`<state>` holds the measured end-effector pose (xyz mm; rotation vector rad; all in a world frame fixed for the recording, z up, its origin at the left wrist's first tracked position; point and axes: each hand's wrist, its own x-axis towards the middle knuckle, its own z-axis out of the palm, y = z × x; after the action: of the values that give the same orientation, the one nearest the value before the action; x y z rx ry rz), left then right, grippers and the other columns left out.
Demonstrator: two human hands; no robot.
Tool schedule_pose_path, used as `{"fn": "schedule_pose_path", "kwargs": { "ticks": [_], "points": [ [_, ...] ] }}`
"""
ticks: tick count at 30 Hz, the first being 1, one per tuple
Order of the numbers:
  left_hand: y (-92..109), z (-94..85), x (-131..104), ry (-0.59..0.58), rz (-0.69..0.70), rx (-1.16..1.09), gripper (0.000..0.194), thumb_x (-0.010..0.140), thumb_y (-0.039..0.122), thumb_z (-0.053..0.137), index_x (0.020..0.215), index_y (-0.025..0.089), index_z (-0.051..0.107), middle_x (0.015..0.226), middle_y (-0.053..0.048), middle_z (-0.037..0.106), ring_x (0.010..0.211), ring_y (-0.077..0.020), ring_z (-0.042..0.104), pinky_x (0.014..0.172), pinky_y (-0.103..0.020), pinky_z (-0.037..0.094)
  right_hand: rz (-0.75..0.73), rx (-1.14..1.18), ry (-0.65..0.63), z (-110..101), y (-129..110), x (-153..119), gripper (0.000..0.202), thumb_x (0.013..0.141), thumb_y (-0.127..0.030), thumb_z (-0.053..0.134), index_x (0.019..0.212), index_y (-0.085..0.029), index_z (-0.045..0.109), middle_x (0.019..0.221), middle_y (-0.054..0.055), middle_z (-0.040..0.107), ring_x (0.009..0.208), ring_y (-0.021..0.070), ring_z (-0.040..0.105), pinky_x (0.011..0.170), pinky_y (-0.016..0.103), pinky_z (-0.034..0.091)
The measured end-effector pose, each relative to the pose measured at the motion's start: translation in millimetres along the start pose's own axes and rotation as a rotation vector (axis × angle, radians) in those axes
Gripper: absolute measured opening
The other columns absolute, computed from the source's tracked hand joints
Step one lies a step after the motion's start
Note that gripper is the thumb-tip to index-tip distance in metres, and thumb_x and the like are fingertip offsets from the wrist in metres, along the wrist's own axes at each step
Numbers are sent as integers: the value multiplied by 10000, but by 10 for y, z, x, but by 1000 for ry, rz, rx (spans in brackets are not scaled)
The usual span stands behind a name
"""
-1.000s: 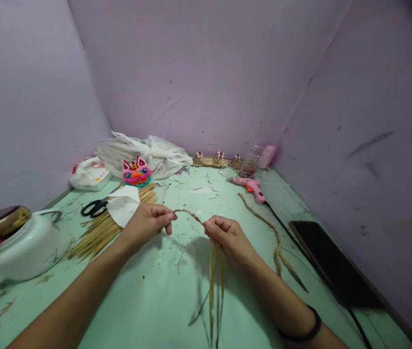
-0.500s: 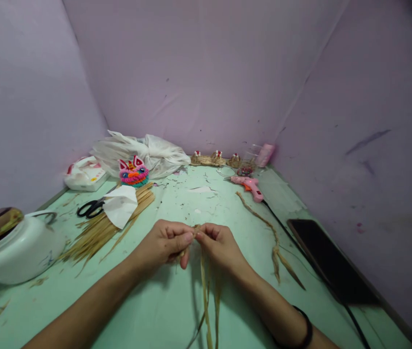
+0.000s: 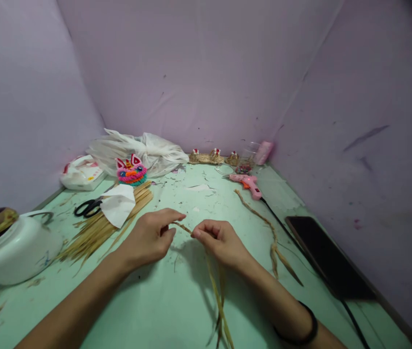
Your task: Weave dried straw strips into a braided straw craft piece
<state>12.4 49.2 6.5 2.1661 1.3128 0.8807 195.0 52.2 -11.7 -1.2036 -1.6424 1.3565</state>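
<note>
Between thumb and fingers, my right hand (image 3: 222, 242) pinches a thin straw braid (image 3: 183, 226) above the middle of the table. Loose flat straw strands (image 3: 216, 291) trail down below that hand toward the near edge. My left hand (image 3: 153, 236) is beside the braid's other end, its index finger stretched out and its thumb apart from it. The braid's tip passes behind the left fingers, where its end is hidden. To the right, a finished-looking length of straw braid (image 3: 259, 213) with a split tail lies on the table.
At left are a straw bundle (image 3: 89, 237), black-handled scissors (image 3: 87, 208), white paper (image 3: 118, 206) and a white teapot-like vessel (image 3: 20, 252). A pink glue gun (image 3: 247, 183) and a dark phone-like slab (image 3: 325, 257) lie right. Behind are a plastic bag (image 3: 136, 152) and a colourful yarn figure (image 3: 132, 172).
My left hand has let its pinch go and moved left, away from the right hand, baring a stretch of braid. The hanging strands have swung slightly right.
</note>
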Motion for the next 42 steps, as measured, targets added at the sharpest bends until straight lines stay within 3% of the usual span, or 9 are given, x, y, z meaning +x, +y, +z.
{"fn": "schedule_pose_path", "kwargs": {
  "ticks": [3, 5, 9, 14, 25, 29, 35, 38, 42],
  "points": [
    [-85, -70, 26, -80, -165, 114, 214, 739, 234, 495, 803, 166, 688, 736, -44, 663, 679, -158, 559, 631, -251, 392, 7, 16, 45, -106, -44, 30, 188, 675, -326, 540, 603, -154, 566, 469, -60, 362, 449, 71, 279, 437, 218, 209],
    [-95, -135, 32, -118, -290, 10, 194, 712, 283, 545, 635, 157, 671, 570, -21, 604, 546, -124, 491, 532, -224, 349, 4, 23, 89, -155, -39, 55, 189, 676, -328, 539, 606, -155, 559, 474, -60, 363, 448, 69, 274, 436, 217, 204],
    [-15, -189, -20, -164, -452, -678, 241, 676, 365, 607, 672, 132, 668, 418, 33, 428, 384, -47, 273, 394, -179, 191, 2, -27, 96, -134, 20, 61, 187, 678, -325, 543, 587, -162, 548, 466, -59, 367, 443, 71, 280, 436, 218, 210],
    [78, -94, -91, -22, -545, -1260, 183, 627, 293, 678, 635, 117, 629, 395, 67, 341, 345, -3, 161, 348, -139, 102, -68, -91, 54, 12, 57, -6, 195, 732, -315, 501, 619, -163, 544, 486, -48, 393, 467, 86, 328, 455, 221, 244],
    [145, -123, -1, 220, -639, -1375, 150, 724, 130, 484, 598, 99, 560, 429, 84, 290, 312, 11, 87, 310, -119, 180, -93, -38, 46, 68, 46, -15, 196, 747, -278, 484, 607, -154, 542, 473, -58, 344, 457, 75, 293, 443, 211, 217],
    [158, -61, 21, 173, -647, -1133, 128, 732, 185, 512, 673, 115, 602, 447, 68, 396, 304, 2, 114, 300, -140, 129, -52, -77, 112, 163, 140, 18, 205, 732, -291, 503, 581, -157, 538, 469, -50, 385, 457, 76, 325, 438, 205, 233],
    [186, 159, -92, 78, -230, -62, 241, 776, 293, 504, 870, 172, 690, 561, -15, 623, 520, -123, 536, 527, -214, 401, -21, -21, 112, 217, 154, 35, 208, 736, -296, 473, 585, -162, 528, 494, -44, 396, 478, 86, 335, 461, 212, 263],
    [146, 253, -141, 8, -93, 268, 350, 800, 226, 430, 1103, 240, 606, 810, -50, 705, 657, -181, 622, 589, -266, 423, -56, 43, 80, 182, 132, 32, 229, 746, -290, 452, 554, -169, 487, 513, -45, 379, 503, 91, 327, 491, 218, 276],
    [94, 304, -164, -14, 3, 563, 419, 765, 155, 429, 1146, 260, 568, 749, -44, 709, 607, -205, 633, 517, -275, 386, -63, 67, 34, 153, 135, 34, 298, 767, -325, 446, 514, -181, 385, 514, -53, 281, 502, 87, 257, 469, 221, 221]
  ]
}}
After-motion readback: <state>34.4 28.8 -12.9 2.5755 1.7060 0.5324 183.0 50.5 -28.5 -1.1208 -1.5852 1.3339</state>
